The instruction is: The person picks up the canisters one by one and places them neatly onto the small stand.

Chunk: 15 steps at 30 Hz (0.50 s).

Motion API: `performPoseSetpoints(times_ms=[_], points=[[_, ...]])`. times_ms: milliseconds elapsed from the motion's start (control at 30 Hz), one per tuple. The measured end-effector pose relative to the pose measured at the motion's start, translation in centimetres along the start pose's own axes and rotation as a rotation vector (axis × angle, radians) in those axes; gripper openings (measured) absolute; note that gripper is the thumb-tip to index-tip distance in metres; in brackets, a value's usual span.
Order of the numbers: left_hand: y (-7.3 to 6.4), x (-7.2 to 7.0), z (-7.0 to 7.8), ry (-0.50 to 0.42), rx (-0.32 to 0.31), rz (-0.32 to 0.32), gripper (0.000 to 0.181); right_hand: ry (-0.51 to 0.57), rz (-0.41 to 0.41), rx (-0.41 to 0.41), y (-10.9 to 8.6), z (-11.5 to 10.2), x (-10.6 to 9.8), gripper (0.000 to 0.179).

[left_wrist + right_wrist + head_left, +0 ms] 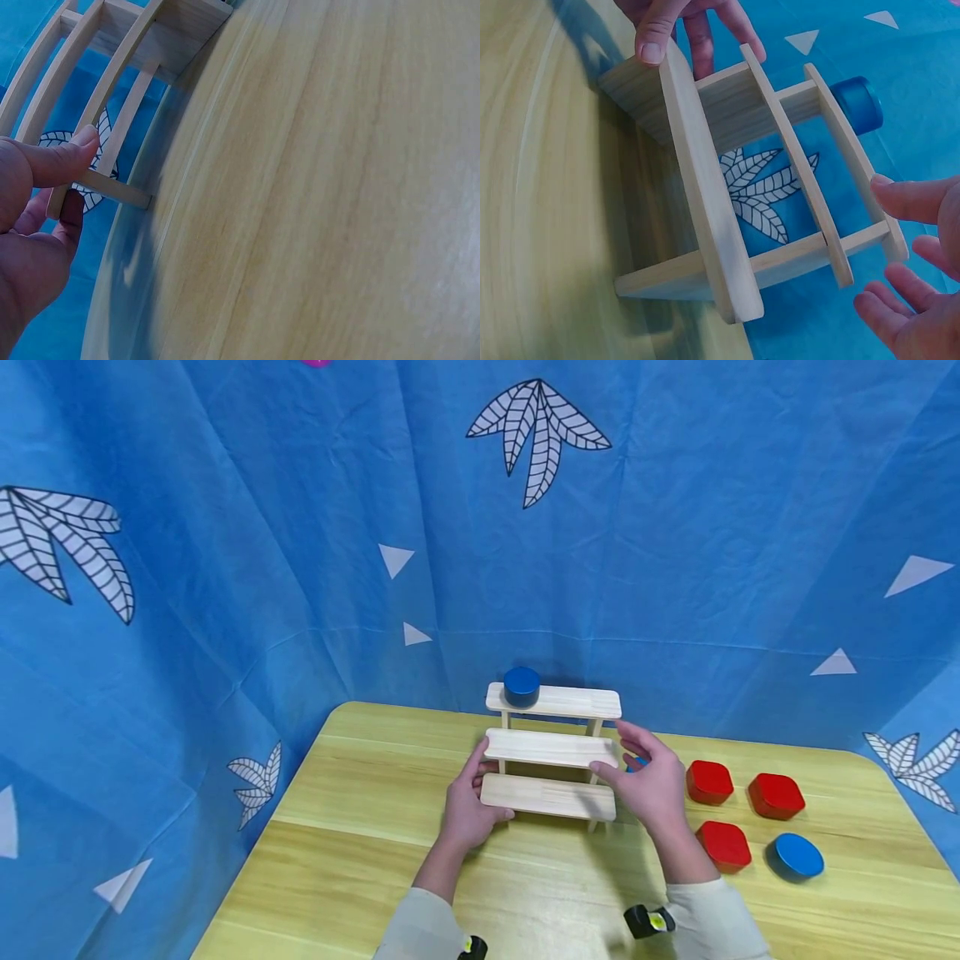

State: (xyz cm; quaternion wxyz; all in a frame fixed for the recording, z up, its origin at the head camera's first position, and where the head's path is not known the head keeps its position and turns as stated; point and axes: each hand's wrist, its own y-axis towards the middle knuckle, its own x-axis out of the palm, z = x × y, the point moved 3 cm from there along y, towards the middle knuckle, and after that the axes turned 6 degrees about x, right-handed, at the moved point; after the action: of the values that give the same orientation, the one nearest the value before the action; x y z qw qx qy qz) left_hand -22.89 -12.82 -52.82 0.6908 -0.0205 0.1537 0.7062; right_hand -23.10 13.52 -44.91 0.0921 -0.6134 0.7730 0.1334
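A three-tier wooden display stand (pixel 551 747) stands at the back of the table, a blue round block (pixel 521 687) on the left of its top board. My left hand (pixel 471 810) grips the stand's left end by the lowest board; in the left wrist view the thumb (pixel 64 161) and fingers pinch the wood. At the right end is my right hand (pixel 651 781), its fingers spread and loosely bent around the board ends. In the right wrist view its thumb (pixel 911 199) is by the top board; whether it touches, I cannot tell. Another blue block (pixel 636 764) is mostly hidden behind this hand.
To the right on the wooden table (pixel 337 793) lie several red rounded-square blocks (pixel 776 796) and a blue round block (pixel 795 857). A blue patterned cloth (pixel 510 568) hangs close behind the stand and down the left side.
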Motion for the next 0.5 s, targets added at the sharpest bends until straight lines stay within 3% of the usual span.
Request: performPoseSetpoints(times_ms=[500], points=[[-0.1,0.0,0.0,0.002,0.002,-0.003,0.126,-0.07,0.016,0.025,-0.5,1.3,-0.7,0.066]])
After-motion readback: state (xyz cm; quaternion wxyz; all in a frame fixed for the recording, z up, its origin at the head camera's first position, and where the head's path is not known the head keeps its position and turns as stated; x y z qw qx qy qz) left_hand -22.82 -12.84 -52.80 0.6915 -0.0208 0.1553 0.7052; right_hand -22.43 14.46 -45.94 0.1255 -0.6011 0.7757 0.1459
